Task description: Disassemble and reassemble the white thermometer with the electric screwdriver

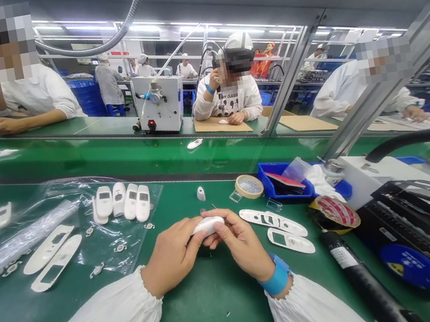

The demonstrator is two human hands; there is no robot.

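Between both hands I hold a small white plastic housing (208, 225), rounded and smooth on the side I see. My left hand (178, 249) grips its left end, thumb on the near side. My right hand (240, 236), with a blue wrist strap, pinches the right end between thumb and fingers. Beyond my hands a small white cap-like part (201, 193) stands on the green table (208, 316). To the right lie white housing shells (291, 240) with window cut-outs. Several assembled-looking white housings with dark windows (142, 203) rest on a plastic bag at the left.
Two long white shells (56, 263) and small metal-looking parts (97, 269) lie left. Right are a tape roll (249, 186), a blue bin (267, 186), red-labelled tape (337, 212) and a black device (388, 234). Past a green conveyor (116, 163), co-workers sit.
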